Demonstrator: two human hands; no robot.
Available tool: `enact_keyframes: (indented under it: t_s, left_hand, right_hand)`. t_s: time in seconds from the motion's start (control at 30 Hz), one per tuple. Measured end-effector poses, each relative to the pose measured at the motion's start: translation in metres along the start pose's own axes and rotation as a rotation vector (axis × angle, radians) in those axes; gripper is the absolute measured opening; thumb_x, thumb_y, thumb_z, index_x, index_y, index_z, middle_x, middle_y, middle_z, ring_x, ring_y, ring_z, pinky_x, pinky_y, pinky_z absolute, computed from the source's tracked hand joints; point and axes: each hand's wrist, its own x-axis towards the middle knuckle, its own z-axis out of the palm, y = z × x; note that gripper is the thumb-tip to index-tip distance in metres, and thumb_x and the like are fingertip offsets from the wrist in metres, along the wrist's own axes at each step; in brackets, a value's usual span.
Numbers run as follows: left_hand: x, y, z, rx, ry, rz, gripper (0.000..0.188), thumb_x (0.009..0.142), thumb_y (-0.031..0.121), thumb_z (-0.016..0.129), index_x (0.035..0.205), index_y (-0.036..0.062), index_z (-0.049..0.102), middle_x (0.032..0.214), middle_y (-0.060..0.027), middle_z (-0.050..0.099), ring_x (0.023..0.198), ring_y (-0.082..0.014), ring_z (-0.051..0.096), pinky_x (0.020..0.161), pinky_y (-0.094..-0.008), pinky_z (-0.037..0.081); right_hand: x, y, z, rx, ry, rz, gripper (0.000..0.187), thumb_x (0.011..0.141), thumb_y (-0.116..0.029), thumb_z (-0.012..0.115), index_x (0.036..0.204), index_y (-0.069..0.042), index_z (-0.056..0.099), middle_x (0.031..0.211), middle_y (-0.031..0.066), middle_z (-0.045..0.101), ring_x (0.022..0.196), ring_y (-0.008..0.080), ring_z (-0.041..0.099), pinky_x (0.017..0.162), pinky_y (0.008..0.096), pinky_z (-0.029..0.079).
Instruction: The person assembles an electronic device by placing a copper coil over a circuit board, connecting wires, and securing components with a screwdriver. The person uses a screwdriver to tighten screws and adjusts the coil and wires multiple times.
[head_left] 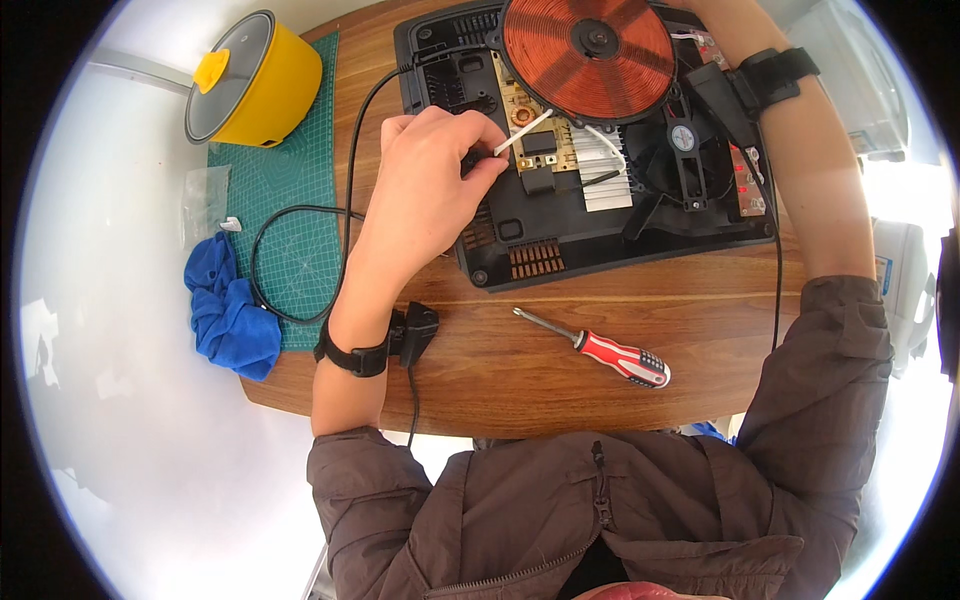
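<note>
My left hand [440, 180] is closed in a pinch on the end of a white sleeved wire [527, 131] that runs from the copper induction coil [560, 60]. This coil is a flat round disc at the far side of an opened induction cooker's black housing [640, 250]. A second white lead [610, 145] with a dark end lies over the silver heat sink [606, 190]. Beside the left fingertips is the tan circuit board [565, 155]. My right hand [688, 4] is at the top edge by the coil, almost wholly cut off, its fingers hidden.
A red-and-white screwdriver [622, 360] lies on the wooden table [450, 370] nearer me. A black fan [685, 150] sits right of the heat sink. On the left are a green cutting mat [300, 250], a yellow pot [285, 85], a blue cloth [230, 315] and a looping black cable [352, 170].
</note>
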Motion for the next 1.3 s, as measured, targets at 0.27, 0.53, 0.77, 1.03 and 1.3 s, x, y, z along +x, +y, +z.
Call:
enact_keyframes:
  t_s: [0.27, 0.53, 0.77, 1.03, 1.3]
  left_hand:
    - [0.001, -0.006, 0.009, 0.045, 0.069, 0.025, 0.009, 0.086, 0.012, 0.080, 0.094, 0.0119, 0.076, 0.089, -0.0009, 0.070, 0.093, -0.0216, 0.062, 0.109, -0.0423, 0.036]
    - [-0.005, -0.012, 0.013, 0.041, 0.070, 0.018, 0.008, 0.085, 0.011, 0.080, 0.092, 0.0115, 0.077, 0.090, -0.0011, 0.070, 0.096, -0.0213, 0.064, 0.117, -0.0459, 0.032]
    - [-0.005, -0.015, 0.014, -0.008, 0.093, 0.030, 0.008, 0.084, 0.010, 0.080, 0.091, 0.0109, 0.077, 0.092, -0.0013, 0.071, 0.100, -0.0221, 0.064, 0.115, -0.0444, 0.034]
    - [-0.002, -0.015, 0.016, -0.068, 0.122, 0.050, 0.012, 0.082, 0.012, 0.081, 0.094, 0.0112, 0.078, 0.096, -0.0014, 0.073, 0.105, -0.0229, 0.064, 0.105, -0.0404, 0.040]
    - [-0.006, -0.027, 0.022, -0.043, 0.138, 0.038, 0.013, 0.081, 0.010, 0.081, 0.093, 0.0115, 0.077, 0.090, 0.0004, 0.074, 0.102, -0.0216, 0.064, 0.099, -0.0384, 0.043]
  right_hand:
    - [-0.007, 0.004, 0.008, -0.352, 0.161, -0.144, 0.028, 0.093, -0.010, 0.066, 0.118, -0.004, 0.077, 0.106, 0.0134, 0.077, 0.096, 0.0250, 0.069, 0.088, 0.0389, 0.054]
    - [-0.019, 0.029, 0.025, -0.537, 0.343, -0.425, 0.027, 0.093, -0.015, 0.064, 0.114, -0.002, 0.075, 0.105, 0.0226, 0.076, 0.097, 0.0341, 0.072, 0.090, 0.0411, 0.055]
    - [-0.043, 0.035, 0.038, -0.708, 0.477, -0.552, 0.030, 0.094, -0.012, 0.064, 0.122, -0.002, 0.070, 0.116, 0.0224, 0.070, 0.110, 0.0400, 0.066, 0.096, 0.0440, 0.053]
    - [-0.160, 0.009, 0.059, -0.784, 0.708, -0.616, 0.033, 0.094, -0.002, 0.067, 0.127, -0.001, 0.064, 0.116, 0.0140, 0.069, 0.109, 0.0260, 0.066, 0.094, 0.0361, 0.052]
    - [-0.272, 0.086, 0.042, -0.857, 0.910, -0.342, 0.026, 0.098, -0.004, 0.064, 0.122, -0.004, 0.073, 0.122, 0.0077, 0.072, 0.109, 0.0212, 0.067, 0.099, 0.0320, 0.049]
